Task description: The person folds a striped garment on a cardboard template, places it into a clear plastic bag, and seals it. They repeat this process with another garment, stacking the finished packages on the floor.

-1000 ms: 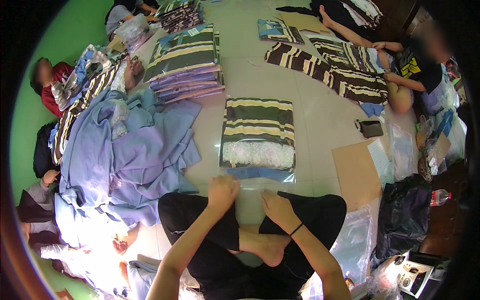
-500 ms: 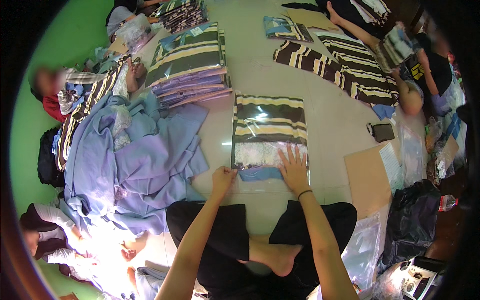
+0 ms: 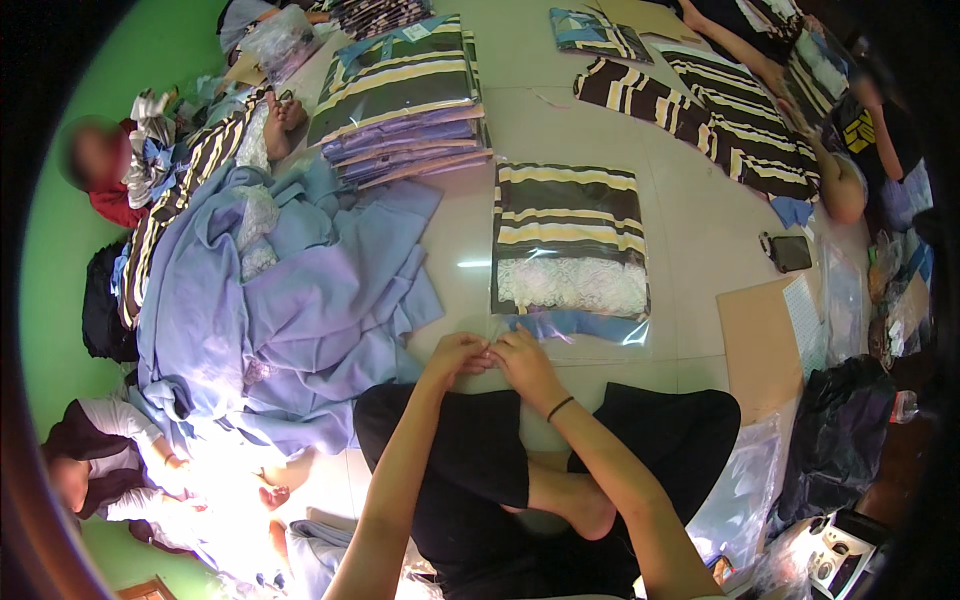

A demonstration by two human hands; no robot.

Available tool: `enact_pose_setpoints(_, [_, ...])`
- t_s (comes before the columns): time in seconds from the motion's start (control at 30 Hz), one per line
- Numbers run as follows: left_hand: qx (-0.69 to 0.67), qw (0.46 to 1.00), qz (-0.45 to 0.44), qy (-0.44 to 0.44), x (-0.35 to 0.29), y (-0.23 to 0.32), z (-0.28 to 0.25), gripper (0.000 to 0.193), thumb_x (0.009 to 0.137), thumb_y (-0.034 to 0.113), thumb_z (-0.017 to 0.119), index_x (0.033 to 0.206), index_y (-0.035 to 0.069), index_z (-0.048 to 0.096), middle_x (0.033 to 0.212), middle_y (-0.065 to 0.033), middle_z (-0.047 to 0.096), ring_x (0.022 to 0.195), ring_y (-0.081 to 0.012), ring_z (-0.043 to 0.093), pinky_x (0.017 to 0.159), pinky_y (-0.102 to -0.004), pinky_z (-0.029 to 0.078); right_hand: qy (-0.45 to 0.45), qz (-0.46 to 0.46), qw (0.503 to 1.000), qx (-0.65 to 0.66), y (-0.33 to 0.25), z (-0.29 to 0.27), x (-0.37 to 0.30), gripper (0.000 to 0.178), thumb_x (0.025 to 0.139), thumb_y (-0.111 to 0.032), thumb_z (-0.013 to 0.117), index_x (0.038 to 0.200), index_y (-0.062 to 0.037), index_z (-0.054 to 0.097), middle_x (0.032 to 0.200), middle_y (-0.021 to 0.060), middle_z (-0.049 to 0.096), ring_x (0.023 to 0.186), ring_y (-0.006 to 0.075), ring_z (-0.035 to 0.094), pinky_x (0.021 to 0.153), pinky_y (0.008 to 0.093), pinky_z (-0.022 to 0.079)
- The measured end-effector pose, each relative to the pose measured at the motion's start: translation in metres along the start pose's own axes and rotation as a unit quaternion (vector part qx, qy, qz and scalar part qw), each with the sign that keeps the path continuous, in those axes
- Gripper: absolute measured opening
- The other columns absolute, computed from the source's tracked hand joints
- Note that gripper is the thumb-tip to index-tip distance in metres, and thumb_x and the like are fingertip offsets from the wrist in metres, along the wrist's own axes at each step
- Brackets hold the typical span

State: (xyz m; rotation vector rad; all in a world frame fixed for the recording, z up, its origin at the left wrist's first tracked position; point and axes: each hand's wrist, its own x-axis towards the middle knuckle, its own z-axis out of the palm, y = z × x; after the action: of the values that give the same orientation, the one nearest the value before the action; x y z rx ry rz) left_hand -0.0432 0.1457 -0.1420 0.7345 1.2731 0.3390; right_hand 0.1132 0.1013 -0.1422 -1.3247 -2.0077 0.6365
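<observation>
A folded brown, cream and black striped garment lies flat in a clear plastic bag in front of me. White lace crosses its near part, and blue cloth shows at the bag's near end. My left hand and my right hand meet just short of the bag's near left corner. Both hands are closed, fingertips pinched together. Whatever is between them, perhaps something thin, is too small to make out. The right fingers are close by the bag's near edge.
At left lies a big heap of blue cloth, with a stack of bagged striped garments behind it. Striped cloth, a dark wallet-like thing, cardboard and a black bag are at right. Other people sit along both sides.
My right hand has left the bag's top and come down and left to meet my left hand. The left hand has let go of the bag's corner. The view has shifted slightly.
</observation>
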Motion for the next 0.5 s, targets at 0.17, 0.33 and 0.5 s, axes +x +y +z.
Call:
enact_pose_setpoints(0.17, [0.02, 0.999, 0.021, 0.013, 0.005, -0.003, 0.001, 0.018, 0.082, 0.018, 0.054, 0.087, 0.001, 0.055, 0.079, -0.0103, 0.061, 0.068, -0.0162, 0.061, 0.062, -0.0266, 0.051, 0.024, 0.03, 0.998, -0.057, -0.01, 0.008, -0.003, 0.015, 0.074, -0.003, 0.045, 0.084, -0.0007, 0.055, 0.08, 0.0136, 0.053, 0.082, 0.0298, 0.051, 0.091, 0.042, 0.035])
enact_pose_setpoints(0.33, [0.057, 0.997, 0.057, -0.012, 0.012, -0.007, 0.0, 0.014, 0.079, 0.013, 0.051, 0.083, 0.0, 0.055, 0.073, -0.0084, 0.061, 0.063, -0.0142, 0.059, 0.056, -0.0242, 0.049, 0.018, 0.11, 0.989, -0.094, -0.015, 0.015, 0.003, 0.014, 0.073, -0.003, 0.044, 0.08, 0.0003, 0.055, 0.077, 0.0152, 0.055, 0.082, 0.0304, 0.053, 0.091, 0.0416, 0.035])
enact_pose_setpoints(0.5, [0.087, 0.993, 0.069, 0.033, 0.017, -0.012, 0.002, 0.014, 0.075, 0.012, 0.052, 0.073, -0.001, 0.056, 0.066, -0.0085, 0.061, 0.054, -0.0134, 0.058, 0.048, -0.0229, 0.046, -0.001, 0.106, 0.988, -0.115, -0.01, 0.018, 0.006, 0.011, 0.073, -0.004, 0.044, 0.072, -0.0009, 0.054, 0.073, 0.0158, 0.056, 0.079, 0.0302, 0.054, 0.087, 0.0423, 0.037])
